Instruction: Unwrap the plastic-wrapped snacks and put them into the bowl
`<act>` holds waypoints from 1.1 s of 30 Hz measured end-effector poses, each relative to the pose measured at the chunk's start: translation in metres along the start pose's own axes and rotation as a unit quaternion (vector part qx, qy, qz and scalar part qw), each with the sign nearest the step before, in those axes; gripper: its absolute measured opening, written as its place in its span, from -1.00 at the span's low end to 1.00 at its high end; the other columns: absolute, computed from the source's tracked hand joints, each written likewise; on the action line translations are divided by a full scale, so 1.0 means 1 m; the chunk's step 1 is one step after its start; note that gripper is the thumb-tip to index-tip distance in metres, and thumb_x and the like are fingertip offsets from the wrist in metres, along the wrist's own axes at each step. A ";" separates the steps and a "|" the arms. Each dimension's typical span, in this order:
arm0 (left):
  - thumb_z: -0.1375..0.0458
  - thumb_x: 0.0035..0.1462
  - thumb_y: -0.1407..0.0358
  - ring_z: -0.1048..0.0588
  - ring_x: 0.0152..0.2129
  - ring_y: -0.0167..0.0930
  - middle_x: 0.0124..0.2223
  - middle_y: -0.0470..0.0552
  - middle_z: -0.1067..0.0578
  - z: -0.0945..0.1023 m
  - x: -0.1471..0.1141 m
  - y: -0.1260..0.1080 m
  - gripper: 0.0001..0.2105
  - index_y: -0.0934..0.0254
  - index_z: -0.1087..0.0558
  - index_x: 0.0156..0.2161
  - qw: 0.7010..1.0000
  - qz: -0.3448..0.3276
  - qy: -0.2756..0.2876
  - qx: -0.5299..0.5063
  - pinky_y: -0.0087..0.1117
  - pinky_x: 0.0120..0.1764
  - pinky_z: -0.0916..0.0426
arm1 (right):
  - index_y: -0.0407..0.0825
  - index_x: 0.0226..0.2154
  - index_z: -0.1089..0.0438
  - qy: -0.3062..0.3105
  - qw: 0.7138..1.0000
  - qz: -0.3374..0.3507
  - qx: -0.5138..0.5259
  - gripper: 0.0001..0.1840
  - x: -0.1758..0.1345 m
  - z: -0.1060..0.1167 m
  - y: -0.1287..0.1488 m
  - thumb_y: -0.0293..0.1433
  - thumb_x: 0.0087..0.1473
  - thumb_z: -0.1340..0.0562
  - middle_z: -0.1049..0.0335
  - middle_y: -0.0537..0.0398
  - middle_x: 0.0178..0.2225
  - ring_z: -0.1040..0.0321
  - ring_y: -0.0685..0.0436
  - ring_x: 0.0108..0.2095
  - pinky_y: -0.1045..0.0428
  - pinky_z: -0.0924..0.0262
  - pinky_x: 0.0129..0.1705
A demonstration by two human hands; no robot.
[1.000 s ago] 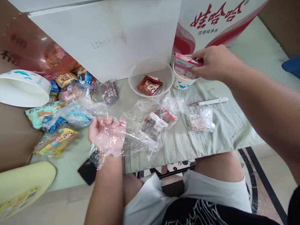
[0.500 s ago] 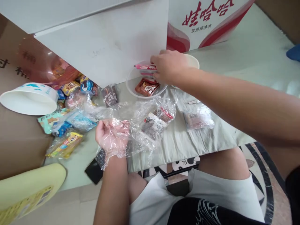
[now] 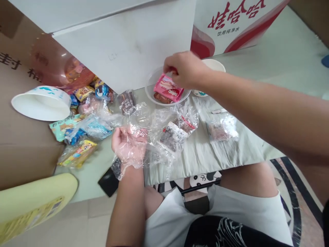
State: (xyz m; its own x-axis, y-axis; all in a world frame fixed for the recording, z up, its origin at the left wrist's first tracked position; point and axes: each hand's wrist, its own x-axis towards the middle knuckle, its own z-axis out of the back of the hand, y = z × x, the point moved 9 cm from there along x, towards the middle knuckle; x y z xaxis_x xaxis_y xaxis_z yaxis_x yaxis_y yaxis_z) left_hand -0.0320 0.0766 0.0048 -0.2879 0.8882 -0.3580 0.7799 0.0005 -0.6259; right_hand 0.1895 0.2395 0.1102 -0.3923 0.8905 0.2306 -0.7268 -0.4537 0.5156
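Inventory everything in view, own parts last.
Pink packet: 1, pink, in bowl
Brown packet: 1, brown, beneath pink one
Bowl: 1, clear, before cartons
Film: count unclear, clear, over left hand, centre
Tubs: 2, white, far left, behind right forearm
Cartons: 2, white, back
Red container: 1, red, upper left
Snack packets: several, mixed, left, centre
Small packet: 1, clear, right
Flat slab: 1, black, by left wrist
Yellow object: 1, yellow, lower left
Cloth: 1, pale green, tabletop
Left hand: 1, palm up
Right hand: 1, above bowl
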 end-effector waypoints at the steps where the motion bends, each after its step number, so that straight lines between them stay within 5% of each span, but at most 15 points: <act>1: -0.08 0.26 0.24 -0.37 -0.68 -0.52 -0.59 -0.16 -0.38 0.000 -0.001 0.001 -0.64 0.27 -0.17 -0.56 1.000 0.005 0.002 0.000 -0.33 -0.34 -0.41 | 0.17 -0.31 -0.43 -0.032 0.999 -0.013 -0.018 -0.82 0.000 0.009 -0.004 -0.44 0.00 -0.28 -0.50 0.06 -0.19 -0.40 -0.25 -0.15 -0.18 -0.34 -0.05; 4: -0.08 0.24 0.23 -0.33 -0.71 -0.53 -0.59 -0.17 -0.37 0.000 -0.005 0.001 -0.65 0.27 -0.19 -0.56 1.000 0.004 -0.014 0.001 -0.33 -0.36 -0.43 | 0.15 -0.19 -0.45 -0.116 0.993 -0.030 -0.025 -0.76 0.001 0.035 -0.007 -0.40 0.06 -0.21 -0.46 0.01 -0.01 -0.39 -0.29 -0.02 -0.25 -0.29 0.08; 9: -0.07 0.19 0.21 -0.34 -0.71 -0.51 -0.58 -0.15 -0.40 -0.009 -0.007 -0.001 -0.65 0.28 -0.24 -0.60 1.000 -0.002 0.010 0.006 -0.26 -0.37 -0.48 | 0.30 -0.37 -0.46 -0.087 0.995 -0.049 -0.014 -0.70 0.000 0.027 0.000 -0.28 -0.25 -0.45 -0.38 0.00 0.09 -0.08 -0.51 0.27 -0.43 -0.17 0.20; 12: -0.11 0.19 0.17 -0.50 -0.57 -0.41 -0.49 -0.09 -0.46 -0.016 -0.011 0.003 -0.58 0.29 -0.21 -0.64 0.996 0.044 0.072 0.017 -0.12 -0.29 -0.55 | 0.20 -0.25 -0.49 -0.134 0.991 -0.006 0.018 -0.84 -0.047 0.028 0.030 -0.27 0.03 -0.31 -0.29 -0.02 0.20 -0.06 -0.44 0.32 -0.42 0.00 0.38; 16: -0.34 -0.06 -0.05 -0.59 -0.35 -0.14 -0.38 0.09 -0.51 -0.008 -0.022 0.018 -0.33 0.31 -0.03 -0.76 0.979 0.110 0.163 0.047 -0.14 -0.50 -0.52 | 0.15 0.07 -0.40 -0.059 0.976 0.047 0.203 -0.61 -0.140 -0.004 0.064 -0.20 0.19 -0.24 -0.33 -0.08 0.18 -0.22 -0.39 0.28 -0.41 -0.15 0.33; 19: -0.40 -0.36 -0.28 -0.52 -0.53 -0.18 -0.57 0.10 -0.33 0.005 -0.035 0.039 -0.18 0.27 0.06 -0.81 0.958 0.152 0.232 0.077 -0.22 -0.66 -0.41 | 0.15 0.36 -0.08 0.042 0.939 0.053 0.336 -0.10 -0.192 -0.048 0.076 -0.12 0.07 -0.40 -0.10 -0.14 0.39 -0.06 -0.40 0.41 -0.37 -0.10 0.39; 21: -0.38 -0.44 -0.36 -0.47 -0.64 -0.22 -0.67 0.03 -0.18 0.014 -0.043 0.052 -0.14 0.26 0.09 -0.82 0.948 0.178 0.250 0.088 -0.24 -0.69 -0.38 | 0.17 0.42 0.07 0.083 0.905 0.032 0.416 0.11 -0.212 -0.071 0.077 -0.11 -0.02 -0.48 -0.18 -0.15 0.35 -0.15 -0.39 0.37 -0.35 -0.18 0.35; 24: -0.35 -0.41 -0.39 -0.44 -0.71 -0.25 -0.70 0.00 -0.17 0.014 -0.049 0.066 -0.16 0.26 0.06 -0.80 0.925 0.239 0.273 0.110 -0.20 -0.68 -0.39 | 0.24 0.33 -0.07 0.114 0.838 -0.043 0.531 -0.17 -0.226 -0.094 0.066 -0.19 0.12 -0.40 -0.51 0.06 -0.12 -0.54 -0.24 -0.07 -0.23 -0.50 -0.01; 27: -0.20 -0.19 -0.43 -0.55 -0.60 -0.16 -0.57 0.09 -0.42 0.000 -0.043 0.066 -0.26 0.25 -0.14 -0.71 0.916 0.285 0.256 0.116 -0.04 -0.57 -0.49 | 0.24 0.10 -0.24 0.055 0.784 -0.119 0.607 -0.58 -0.230 -0.098 0.039 -0.20 0.23 -0.30 -0.35 0.27 -0.43 -0.43 -0.07 -0.52 -0.06 -0.45 -0.41; 30: 0.09 -0.03 -0.52 -0.63 -0.20 0.05 -0.17 0.24 -0.62 -0.010 -0.025 0.050 -0.22 0.21 -0.48 -0.41 0.949 0.241 0.175 0.106 0.12 -0.38 -0.55 | 0.22 -0.03 -0.26 -0.086 0.779 -0.188 0.592 -0.68 -0.232 -0.088 0.003 -0.17 0.20 -0.30 -0.26 0.30 -0.44 -0.26 0.01 -0.66 -0.01 -0.34 -0.54; 33: 0.08 -0.16 -0.59 -0.44 0.16 0.20 0.19 0.39 -0.49 -0.016 -0.023 0.040 -0.01 0.28 -0.54 -0.04 0.955 0.195 0.170 0.143 0.14 -0.22 -0.56 | 0.22 -0.11 -0.21 -0.209 0.795 -0.229 0.521 -0.80 -0.240 -0.073 -0.019 -0.22 0.24 -0.23 -0.19 0.31 -0.46 -0.14 0.05 -0.71 -0.01 -0.29 -0.56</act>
State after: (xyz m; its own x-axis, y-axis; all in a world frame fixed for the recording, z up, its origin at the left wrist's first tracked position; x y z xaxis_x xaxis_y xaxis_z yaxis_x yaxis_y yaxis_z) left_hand 0.0150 0.0633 -0.0004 0.2277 0.8933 -0.3874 0.5935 -0.4427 -0.6721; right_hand 0.2563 0.0318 -0.0151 0.1584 0.9867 -0.0360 0.2081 0.0022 0.9781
